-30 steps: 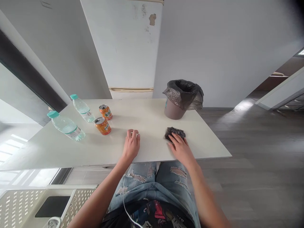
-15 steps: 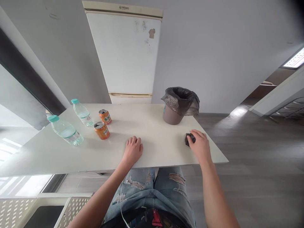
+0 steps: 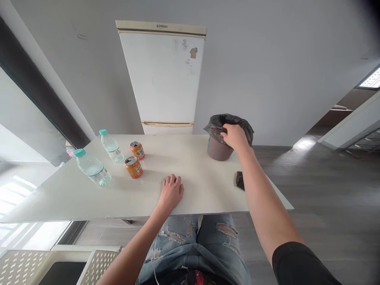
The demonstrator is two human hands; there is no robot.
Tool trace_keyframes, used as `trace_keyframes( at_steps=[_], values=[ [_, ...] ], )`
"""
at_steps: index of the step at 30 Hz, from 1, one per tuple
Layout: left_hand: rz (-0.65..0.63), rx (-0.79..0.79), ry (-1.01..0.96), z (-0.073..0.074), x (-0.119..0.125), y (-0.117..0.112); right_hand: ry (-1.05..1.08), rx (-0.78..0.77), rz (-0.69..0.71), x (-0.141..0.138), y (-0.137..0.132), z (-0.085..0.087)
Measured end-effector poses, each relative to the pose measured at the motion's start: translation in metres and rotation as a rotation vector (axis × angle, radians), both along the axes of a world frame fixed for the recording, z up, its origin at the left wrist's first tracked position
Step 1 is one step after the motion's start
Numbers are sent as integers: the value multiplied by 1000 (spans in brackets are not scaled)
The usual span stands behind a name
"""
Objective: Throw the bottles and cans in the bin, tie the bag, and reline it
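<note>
At the bin [image 3: 218,150], the right hand [image 3: 236,136] closes its fingers on the bag [image 3: 214,127] rim. A light, even pull seems best, so the bin does not tip. On the table [image 3: 89,194] the left hand [image 3: 171,194] lies flat, fingers together.

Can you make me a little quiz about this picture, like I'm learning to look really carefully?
1. True or false: the left hand rests on the table.
2. What is the right hand on? A: the black bag lining the bin. B: a red cup. C: a spoon.
3. How many orange cans stand on the table?
Key: 1 true; 2 A; 3 two.
</note>
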State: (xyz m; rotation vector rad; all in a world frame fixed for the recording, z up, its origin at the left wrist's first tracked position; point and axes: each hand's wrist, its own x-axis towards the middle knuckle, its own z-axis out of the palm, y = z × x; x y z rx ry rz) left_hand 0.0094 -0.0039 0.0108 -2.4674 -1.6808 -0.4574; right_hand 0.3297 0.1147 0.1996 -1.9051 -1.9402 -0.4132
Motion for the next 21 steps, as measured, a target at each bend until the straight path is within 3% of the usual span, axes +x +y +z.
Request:
trace_keyframes(
  at_steps=[5,13,18,21],
  values=[
    [6,-6,-1,1,1,0,22,73,46,-55,-20,-5],
    [7,-43,2,4,2,-2,76,54,321,-143,-51,2],
    [18,-106,-16,0,1,0,58,10,388,-166,-68,8],
    [0,-126,-19,-2,1,1,43,92,420,-173,-80,14]
  ],
)
